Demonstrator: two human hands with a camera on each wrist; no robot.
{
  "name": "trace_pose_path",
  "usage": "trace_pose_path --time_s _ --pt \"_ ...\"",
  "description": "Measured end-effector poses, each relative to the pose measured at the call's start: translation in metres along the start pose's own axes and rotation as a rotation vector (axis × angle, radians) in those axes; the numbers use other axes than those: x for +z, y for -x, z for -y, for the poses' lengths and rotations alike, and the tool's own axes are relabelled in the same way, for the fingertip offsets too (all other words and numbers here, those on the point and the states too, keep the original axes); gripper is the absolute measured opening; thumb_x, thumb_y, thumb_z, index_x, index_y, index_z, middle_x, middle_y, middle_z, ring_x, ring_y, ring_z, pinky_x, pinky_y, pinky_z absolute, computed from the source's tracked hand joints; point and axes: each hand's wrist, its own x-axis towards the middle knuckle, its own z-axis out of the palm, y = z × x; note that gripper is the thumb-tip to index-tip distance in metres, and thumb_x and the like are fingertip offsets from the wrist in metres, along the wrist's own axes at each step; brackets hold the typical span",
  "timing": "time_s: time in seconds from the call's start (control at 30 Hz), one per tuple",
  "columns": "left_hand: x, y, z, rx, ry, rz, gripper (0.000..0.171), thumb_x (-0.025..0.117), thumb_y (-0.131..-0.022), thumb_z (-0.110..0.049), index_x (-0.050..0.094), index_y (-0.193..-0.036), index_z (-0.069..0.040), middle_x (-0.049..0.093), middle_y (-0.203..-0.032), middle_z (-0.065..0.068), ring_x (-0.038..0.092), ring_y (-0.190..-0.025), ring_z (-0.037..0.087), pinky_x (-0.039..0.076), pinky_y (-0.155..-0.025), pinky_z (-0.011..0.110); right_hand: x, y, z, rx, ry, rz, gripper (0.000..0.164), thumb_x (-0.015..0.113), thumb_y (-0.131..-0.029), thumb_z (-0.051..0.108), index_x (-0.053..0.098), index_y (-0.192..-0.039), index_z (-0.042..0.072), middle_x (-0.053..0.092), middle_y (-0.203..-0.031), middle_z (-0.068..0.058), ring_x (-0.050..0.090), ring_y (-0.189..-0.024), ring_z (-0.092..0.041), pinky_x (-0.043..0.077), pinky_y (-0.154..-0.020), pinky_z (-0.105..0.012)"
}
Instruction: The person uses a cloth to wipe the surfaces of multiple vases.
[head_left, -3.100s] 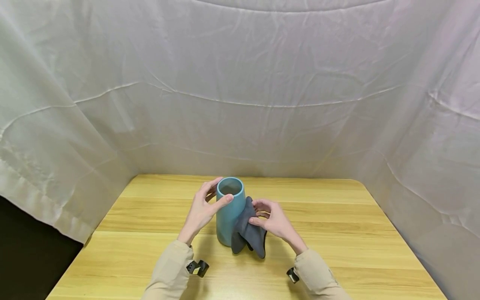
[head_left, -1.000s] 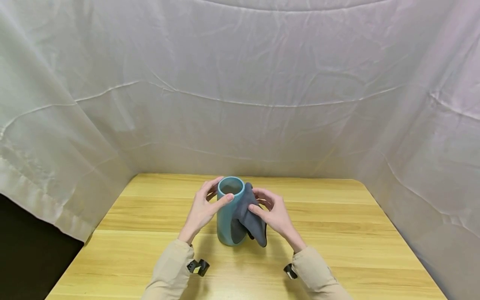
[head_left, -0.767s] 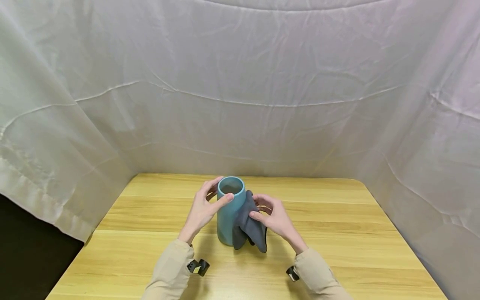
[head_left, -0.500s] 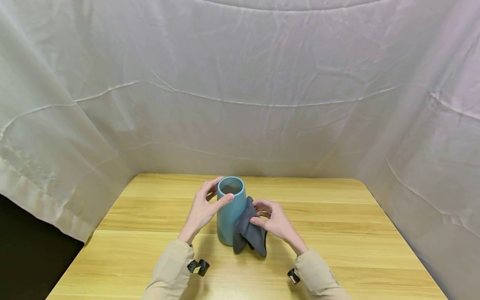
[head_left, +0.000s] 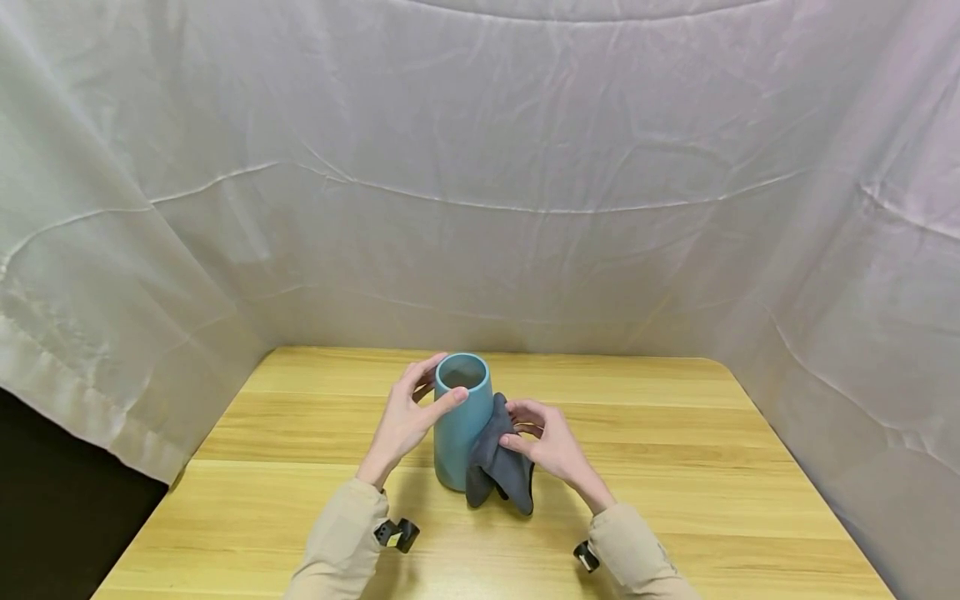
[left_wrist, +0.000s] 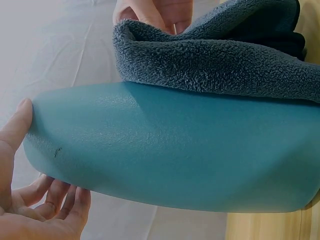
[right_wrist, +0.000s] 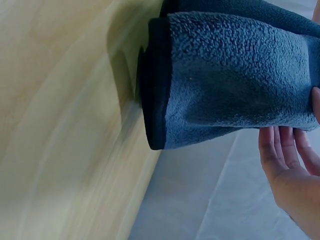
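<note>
A tall teal vase (head_left: 453, 450) stands upright on the wooden table. My left hand (head_left: 401, 421) grips it near the rim, thumb on the near side and fingers behind. In the left wrist view the vase (left_wrist: 165, 150) carries a small dark mark (left_wrist: 58, 152) near its top. Against the vase's right side lies a fluffy dark grey cloth (head_left: 504, 462), which my right hand (head_left: 547, 437) holds between thumb and fingers. The cloth hangs in folds, with a black edging (right_wrist: 156, 82) in the right wrist view. Part of the vase's right side is hidden by it.
Light wooden table (head_left: 675, 483) extends on both sides of the vase. Pale curtains (head_left: 480, 250) enclose the back and sides. A small black camera (head_left: 397, 535) sits at my left sleeve, another black camera (head_left: 586, 556) at the right one.
Over the last second my right hand has slid the cloth down the vase's right side, and in the last half second it has hardly moved. The left hand and vase stay in place.
</note>
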Motion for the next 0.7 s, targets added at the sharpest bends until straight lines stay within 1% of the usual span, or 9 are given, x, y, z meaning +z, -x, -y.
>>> trace_pose_path --time_s 0.2,0.3,0.37,0.47,0.6,0.7 --pt "0.000 0.001 -0.001 -0.004 -0.005 0.001 0.059 0.079 -0.088 -0.020 0.057 -0.142 -0.014 0.058 -0.134 0.013 0.058 -0.125 0.029 0.043 -0.117 0.049 0.002 0.002 -0.002 -0.017 -0.004 -0.027 0.040 0.076 -0.087 0.003 0.063 -0.124 -0.005 0.069 -0.115 -0.023 0.067 -0.105 -0.027 0.057 -0.099 -0.047" --pt "-0.001 0.001 0.000 -0.007 -0.007 -0.001 0.059 0.079 -0.088 -0.020 0.057 -0.142 -0.014 0.058 -0.134 0.013 0.058 -0.125 0.029 0.043 -0.117 0.049 0.003 0.002 -0.001 -0.034 -0.006 -0.038 0.041 0.076 -0.087 0.004 0.064 -0.125 -0.004 0.070 -0.116 -0.022 0.067 -0.104 -0.021 0.056 -0.099 -0.047" --pt "-0.001 0.001 0.000 -0.007 -0.005 -0.003 0.058 0.079 -0.088 -0.019 0.057 -0.142 -0.014 0.058 -0.134 0.013 0.057 -0.125 0.029 0.043 -0.117 0.049 0.004 0.002 0.002 -0.046 -0.018 -0.056 0.041 0.076 -0.087 0.005 0.064 -0.125 -0.002 0.070 -0.116 -0.021 0.066 -0.103 -0.017 0.057 -0.099 -0.046" --pt "-0.001 0.001 0.000 -0.009 -0.004 -0.005 0.059 0.079 -0.088 -0.019 0.057 -0.142 -0.014 0.058 -0.135 0.013 0.057 -0.126 0.029 0.043 -0.117 0.049 0.004 0.001 0.010 -0.084 -0.043 -0.083 0.040 0.076 -0.088 0.005 0.064 -0.125 -0.001 0.070 -0.116 -0.020 0.065 -0.102 -0.010 0.057 -0.098 -0.037" --pt "-0.002 0.002 -0.001 -0.009 -0.006 -0.005 0.059 0.079 -0.088 -0.020 0.056 -0.142 -0.014 0.058 -0.134 0.013 0.057 -0.126 0.029 0.043 -0.117 0.049 0.004 -0.003 0.022 -0.150 -0.087 -0.128 0.039 0.075 -0.088 0.002 0.064 -0.125 -0.002 0.070 -0.117 -0.023 0.064 -0.101 -0.005 0.056 -0.096 -0.024" --pt "-0.002 0.002 -0.001 -0.006 -0.007 -0.005 0.059 0.079 -0.088 -0.020 0.057 -0.142 -0.014 0.058 -0.134 0.012 0.057 -0.126 0.028 0.043 -0.117 0.048 0.004 -0.006 0.031 -0.205 -0.119 -0.158 0.039 0.074 -0.088 0.001 0.064 -0.126 -0.003 0.069 -0.117 -0.025 0.064 -0.100 -0.004 0.056 -0.095 -0.021"
